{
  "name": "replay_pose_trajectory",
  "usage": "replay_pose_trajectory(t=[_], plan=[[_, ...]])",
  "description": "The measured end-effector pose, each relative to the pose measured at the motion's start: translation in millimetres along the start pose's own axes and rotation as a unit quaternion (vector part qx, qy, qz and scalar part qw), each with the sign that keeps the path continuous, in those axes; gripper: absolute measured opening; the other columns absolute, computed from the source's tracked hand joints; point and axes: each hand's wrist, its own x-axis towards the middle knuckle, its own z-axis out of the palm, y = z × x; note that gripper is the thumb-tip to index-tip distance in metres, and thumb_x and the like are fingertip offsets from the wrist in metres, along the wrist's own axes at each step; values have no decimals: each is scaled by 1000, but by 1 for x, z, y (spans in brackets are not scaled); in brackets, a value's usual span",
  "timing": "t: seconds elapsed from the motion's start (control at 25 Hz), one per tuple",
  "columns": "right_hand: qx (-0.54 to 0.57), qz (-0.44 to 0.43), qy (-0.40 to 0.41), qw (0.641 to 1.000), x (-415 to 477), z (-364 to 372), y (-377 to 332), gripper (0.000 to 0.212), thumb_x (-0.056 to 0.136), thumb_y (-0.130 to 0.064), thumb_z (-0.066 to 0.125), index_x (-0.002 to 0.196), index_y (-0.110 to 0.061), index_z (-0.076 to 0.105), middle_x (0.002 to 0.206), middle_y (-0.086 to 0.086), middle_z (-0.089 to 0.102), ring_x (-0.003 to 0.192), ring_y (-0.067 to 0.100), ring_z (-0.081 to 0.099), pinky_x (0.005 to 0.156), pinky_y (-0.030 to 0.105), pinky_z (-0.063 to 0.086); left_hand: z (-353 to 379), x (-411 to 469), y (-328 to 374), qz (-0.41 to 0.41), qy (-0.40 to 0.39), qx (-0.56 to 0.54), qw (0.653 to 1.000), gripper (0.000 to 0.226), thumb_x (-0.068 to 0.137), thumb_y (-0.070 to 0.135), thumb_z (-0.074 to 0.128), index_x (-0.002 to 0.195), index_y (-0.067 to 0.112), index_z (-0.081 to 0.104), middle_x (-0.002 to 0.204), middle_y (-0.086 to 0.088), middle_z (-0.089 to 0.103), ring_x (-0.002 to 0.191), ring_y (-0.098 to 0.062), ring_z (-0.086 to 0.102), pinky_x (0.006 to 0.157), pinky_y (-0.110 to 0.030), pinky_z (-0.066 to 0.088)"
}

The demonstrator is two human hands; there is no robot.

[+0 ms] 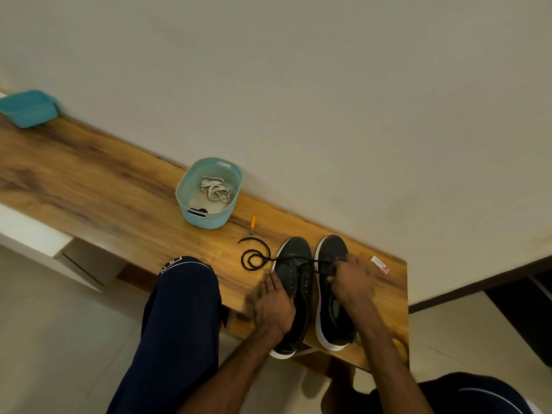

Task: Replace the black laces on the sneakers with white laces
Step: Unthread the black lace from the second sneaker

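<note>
Two black sneakers with white soles stand side by side on the wooden bench (pixel 119 189). My left hand (pixel 273 303) rests on the left sneaker (pixel 294 264), fingers flat over its side. My right hand (pixel 352 279) pinches a black lace (pixel 257 259) over the right sneaker (pixel 331 255). The lace runs left across both shoes and ends in a loose coil on the bench. White laces (pixel 215 189) lie bundled in a light blue basket (pixel 191 201) farther back.
A small orange and green stick (pixel 253 225) lies between the basket and the shoes. A small white box (pixel 379 265) sits right of the shoes near the bench end. A teal tub (pixel 28 107) stands at the far left. My knee (pixel 185 282) is at the bench's front edge.
</note>
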Motion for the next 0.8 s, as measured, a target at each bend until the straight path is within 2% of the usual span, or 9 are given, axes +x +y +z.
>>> replay_pose_trajectory(t=[0.12, 0.2, 0.36, 0.56, 0.68, 0.8], plan=[[24, -81, -12, 996, 14, 13, -37, 31, 96, -31, 59, 126, -22, 60, 133, 5, 46, 129, 26, 39, 108, 52, 33, -1, 1, 1, 0, -2, 9, 1000, 81, 101, 46, 38, 156, 5, -4, 166, -10, 4, 152, -25, 12, 118, -56, 20], [15, -95, -45, 994, 20, 24, -53, 25, 99, -24, 54, 122, -19, 62, 136, 6, 45, 129, 28, 39, 107, 55, 33, -3, 0, 1, 2, 6, 23, 1000, 79, 101, 46, 36, 156, 5, -3, 166, -11, 6, 152, -25, 13, 119, -54, 20], [59, -52, -35, 996, 22, 30, -49, 18, 93, -14, 55, 109, -20, 62, 125, 4, 50, 121, 26, 44, 104, 54, 34, -5, 2, 1, 4, 22, 18, 1000, 74, 103, 46, 33, 157, 6, 3, 165, -9, 12, 150, -24, 18, 118, -52, 20], [146, 30, -44, 988, 21, 35, -27, 7, 89, -12, 53, 93, -14, 58, 112, 7, 55, 103, 29, 57, 95, 53, 45, -11, 9, -1, -10, 55, -31, 998, 65, 104, 47, 25, 157, 9, 14, 162, -7, 25, 147, -22, 27, 116, -48, 26], [84, 30, -33, 995, 18, 35, -21, 15, 93, -16, 53, 107, -12, 59, 114, 8, 58, 102, 29, 61, 92, 46, 49, -10, 8, -1, -7, 65, -42, 997, 64, 104, 46, 28, 156, 9, 17, 159, -7, 32, 143, -22, 35, 114, -46, 33], [105, 14, -19, 994, 22, 32, -18, 9, 95, -18, 56, 103, -15, 59, 105, 6, 62, 104, 28, 61, 91, 45, 50, -6, 10, 0, 25, 42, -52, 997, 67, 103, 45, 34, 157, 12, 13, 162, -5, 26, 145, -21, 32, 115, -45, 33]])
